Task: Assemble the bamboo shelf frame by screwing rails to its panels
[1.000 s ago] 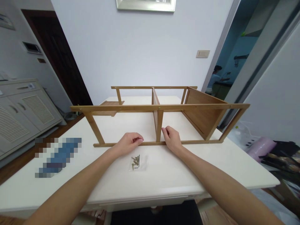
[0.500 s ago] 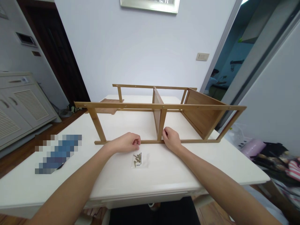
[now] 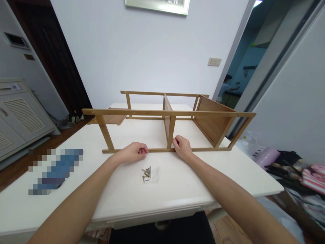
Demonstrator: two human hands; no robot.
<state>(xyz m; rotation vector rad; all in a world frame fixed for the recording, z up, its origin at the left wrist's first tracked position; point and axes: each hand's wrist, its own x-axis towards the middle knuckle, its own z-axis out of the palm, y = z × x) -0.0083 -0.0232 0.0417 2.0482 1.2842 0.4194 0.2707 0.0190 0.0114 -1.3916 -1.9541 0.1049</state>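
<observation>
Nearest you on the white tabletop [image 3: 177,196], the small clear plastic bag [image 3: 155,174] of brass-coloured screws [image 3: 146,173] lies flat and unopened by either hand, where it was a second ago. Just beyond it, your left hand [image 3: 133,152] has drawn a little away from the middle upright, its fingers curling in loosely, while your right hand [image 3: 182,147] stays in a loose fist close beside that upright, at the lower rail [image 3: 157,150]. Your hands are apart from each other; from this angle it is hard to be sure, but neither seems to clamp anything, and I cannot tell whether the hidden fingertips meet. The change looks like a small shift of the hand, as nothing has been added to the frame. That light-brown wooden frame [image 3: 142,112] lies lengthwise on the tabletop beyond your hands, with small metal fittings dotted along its smooth front top rail. Behind the middle upright [image 3: 171,130], a narrow-looking wooden panel [image 3: 167,117] stands across the frame; a broader brown panel [image 3: 212,118] crosses its right part. Farther back on the left, a flat wooden panel [image 3: 111,119] lies on the tabletop.
</observation>
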